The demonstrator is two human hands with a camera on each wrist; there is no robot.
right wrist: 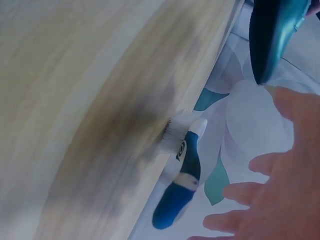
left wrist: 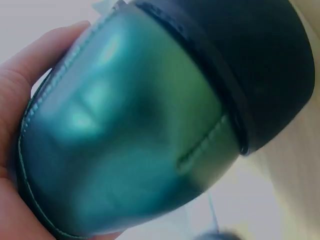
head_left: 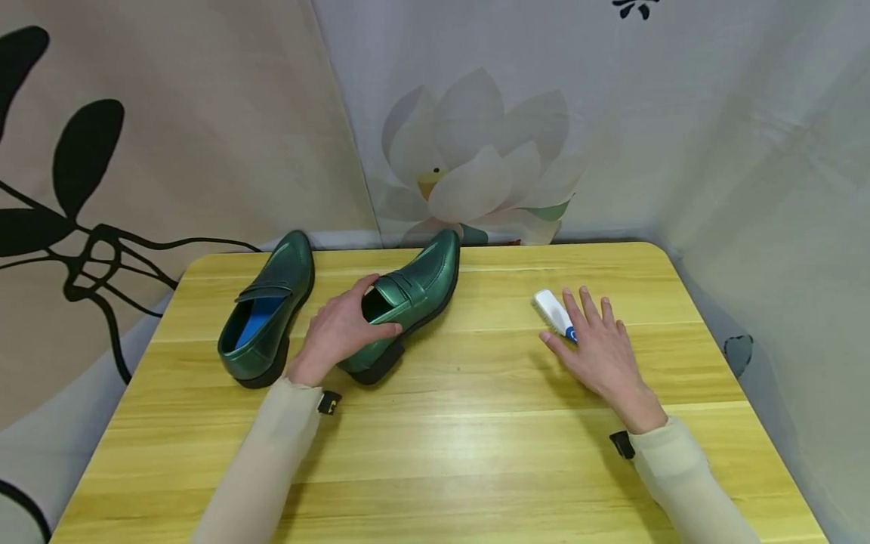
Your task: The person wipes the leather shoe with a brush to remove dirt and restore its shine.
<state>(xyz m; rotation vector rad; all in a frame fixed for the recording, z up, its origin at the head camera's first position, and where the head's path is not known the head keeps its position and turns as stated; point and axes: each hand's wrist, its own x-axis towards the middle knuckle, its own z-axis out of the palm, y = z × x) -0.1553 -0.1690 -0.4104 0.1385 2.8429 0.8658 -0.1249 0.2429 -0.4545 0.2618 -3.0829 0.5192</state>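
Note:
My left hand grips a dark green loafer around its opening, thumb along the near side. The left wrist view shows that loafer's shiny heel close up, with its black heel block. To its left stands the matching green loafer, blue insole showing, toe pointing to the back. My right hand is spread with nothing held, over a white-and-blue scrub brush. In the right wrist view the brush shows white bristles and a blue handle, apart from the fingers.
The light wooden table has its back edge against a fabric backdrop printed with a large flower and dark leaves. Both loafers are at the table's back left. The brush lies to the right of centre.

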